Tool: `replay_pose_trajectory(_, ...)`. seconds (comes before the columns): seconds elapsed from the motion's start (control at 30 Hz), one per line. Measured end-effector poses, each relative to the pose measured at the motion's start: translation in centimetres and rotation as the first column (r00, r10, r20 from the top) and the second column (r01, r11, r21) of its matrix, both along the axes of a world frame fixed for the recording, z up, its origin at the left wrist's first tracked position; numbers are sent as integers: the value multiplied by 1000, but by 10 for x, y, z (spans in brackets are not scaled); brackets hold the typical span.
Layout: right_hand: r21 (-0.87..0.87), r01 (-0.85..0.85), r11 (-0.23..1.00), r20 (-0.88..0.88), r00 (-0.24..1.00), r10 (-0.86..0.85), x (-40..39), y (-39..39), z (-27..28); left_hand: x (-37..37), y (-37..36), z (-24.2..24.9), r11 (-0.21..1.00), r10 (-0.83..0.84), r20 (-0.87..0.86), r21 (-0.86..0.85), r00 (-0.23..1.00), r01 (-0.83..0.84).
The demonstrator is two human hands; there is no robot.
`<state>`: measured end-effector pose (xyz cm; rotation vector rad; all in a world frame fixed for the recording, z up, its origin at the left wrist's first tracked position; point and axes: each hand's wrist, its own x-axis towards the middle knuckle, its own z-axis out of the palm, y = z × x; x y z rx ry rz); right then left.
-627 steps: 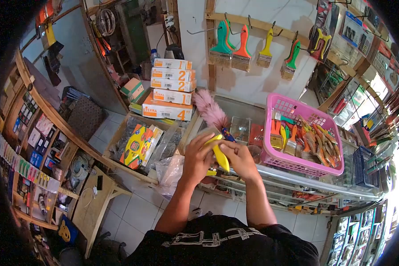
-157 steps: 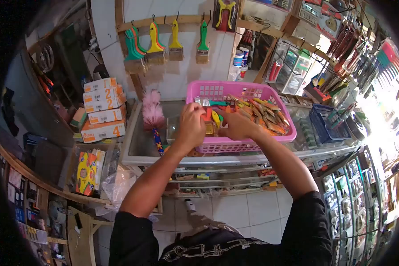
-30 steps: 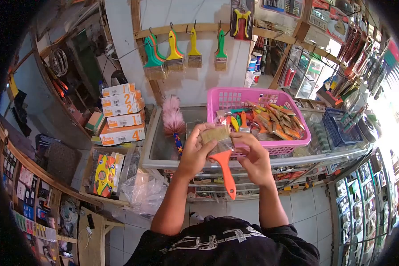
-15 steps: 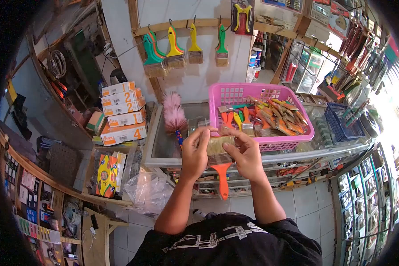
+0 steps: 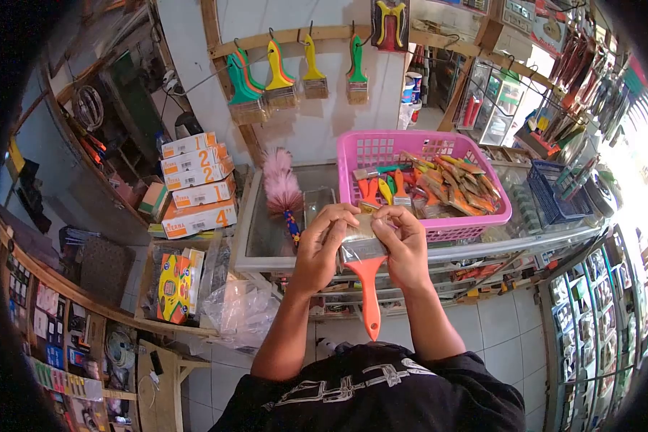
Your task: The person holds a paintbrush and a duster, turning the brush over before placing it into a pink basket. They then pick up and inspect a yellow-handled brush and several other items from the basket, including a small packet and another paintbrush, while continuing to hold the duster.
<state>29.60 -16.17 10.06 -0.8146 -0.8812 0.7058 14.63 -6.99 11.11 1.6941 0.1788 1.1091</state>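
A wide paintbrush (image 5: 368,288) with an orange handle and a metal band is held bristle end up, its handle hanging down toward my body. My left hand (image 5: 324,245) closes on the left side of the bristles, and my right hand (image 5: 405,245) grips them from the right with the thumb across the front. Fingers cover much of the bristle part. Just beyond my hands stands a pink plastic basket (image 5: 468,229) on a glass-topped counter (image 5: 266,252). Many brushes (image 5: 453,191) with orange, yellow and green handles lie in the basket.
Green and yellow brushes (image 5: 281,75) hang from hooks on the wall rail. Stacked white and orange boxes (image 5: 198,194) stand on the left, beside a pink duster (image 5: 281,180). A blue basket (image 5: 554,194) sits to the right. Plastic bags (image 5: 241,313) lie below the boxes.
The paintbrush has tilted so its handle appears longer and reaches lower, nearer my shirt. Both hands have shifted their fingers over the bristles and still hold it.
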Motion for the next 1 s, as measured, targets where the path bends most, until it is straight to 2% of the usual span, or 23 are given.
replay_pose_trajectory(0.1,7,-2,1000,-17,1000,2,0,3,-3,0,1,-1,992,-44,-5,-118,999,43)
replay_pose_trajectory(0.2,-16,-4,1000,-52,999,3,0,3,-3,-3,0,-5,927,-156,44,-338,987,161)
replay_pose_trajectory(0.4,-4,-51,999,-131,990,50,2,6,-6,-8,7,-10,876,-253,132,-390,958,285)
replay_pose_trajectory(0.5,7,-21,1000,-135,991,21,3,5,-2,-1,2,-5,931,-266,125,-226,956,288)
replay_pose_trajectory(0.6,-35,36,999,-84,996,-38,12,4,-5,-1,9,-11,960,-190,-59,-221,980,173)
replay_pose_trajectory(0.7,-75,74,994,-106,991,-82,13,7,-5,-4,8,-8,927,-193,-97,-345,976,149)
replay_pose_trajectory(0.77,-104,100,990,-124,986,-113,15,9,-7,-6,8,-9,957,-134,-96,-269,986,104)
replay_pose_trajectory(0.87,11,54,999,-133,990,-52,15,19,-12,-9,4,-6,968,-54,-82,-250,995,32)
replay_pose_trajectory(0.97,-135,124,983,4,992,-125,-8,18,15,-14,-1,-3,977,25,-85,-211,996,-43)
replay_pose_trajectory(1.0,-163,119,979,99,990,-103,-11,18,18,-17,-1,-4,980,53,-88,-187,995,-69)
